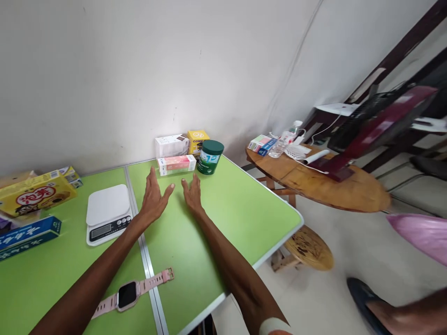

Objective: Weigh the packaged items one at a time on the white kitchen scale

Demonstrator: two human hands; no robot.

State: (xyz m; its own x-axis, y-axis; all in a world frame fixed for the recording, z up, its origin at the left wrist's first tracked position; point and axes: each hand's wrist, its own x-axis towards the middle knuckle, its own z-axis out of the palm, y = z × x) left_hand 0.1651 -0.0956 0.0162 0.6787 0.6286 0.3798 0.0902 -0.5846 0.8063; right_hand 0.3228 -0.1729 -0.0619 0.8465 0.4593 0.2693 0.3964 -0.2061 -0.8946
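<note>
Head view showed the left hand (154, 197) and right hand (193, 192) empty, fingers open, short of the pink-and-white box (177, 165) beside the green tub (210, 158) on the surface (240, 218); the step seemed an approach, and gripping called for forward movement, then closing.

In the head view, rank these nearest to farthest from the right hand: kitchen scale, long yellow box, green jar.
From the right hand:
1. Green jar: beyond it, slightly right.
2. Kitchen scale: left, past the left hand.
3. Long yellow box: farther left still.
</note>
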